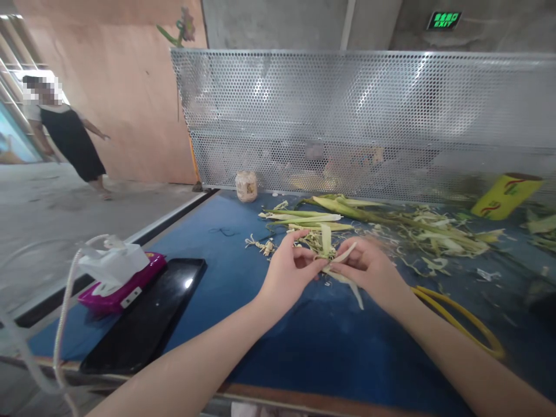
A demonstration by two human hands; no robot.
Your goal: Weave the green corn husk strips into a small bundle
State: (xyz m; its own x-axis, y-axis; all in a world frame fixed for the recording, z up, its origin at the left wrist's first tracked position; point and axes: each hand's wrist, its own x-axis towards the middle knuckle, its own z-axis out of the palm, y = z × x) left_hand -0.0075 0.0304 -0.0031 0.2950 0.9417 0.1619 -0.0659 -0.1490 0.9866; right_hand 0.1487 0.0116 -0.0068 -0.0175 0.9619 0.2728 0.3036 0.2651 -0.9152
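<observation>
Above the blue tabletop, my left hand and my right hand meet at the fingertips. Both pinch a small bundle of pale green leaf strips, with one strip standing up and others fanning out to the right and downward. The exact crossing of the strips is hidden behind my fingers. Just beyond my hands lie long green leaves and stalks. A plaited pale piece rests left of the bundle.
At left are a black phone, a magenta power strip and a white charger. A jar, yellow roll, yellow loop and leaf scraps lie around. Perforated metal backs the table. A person walks at left.
</observation>
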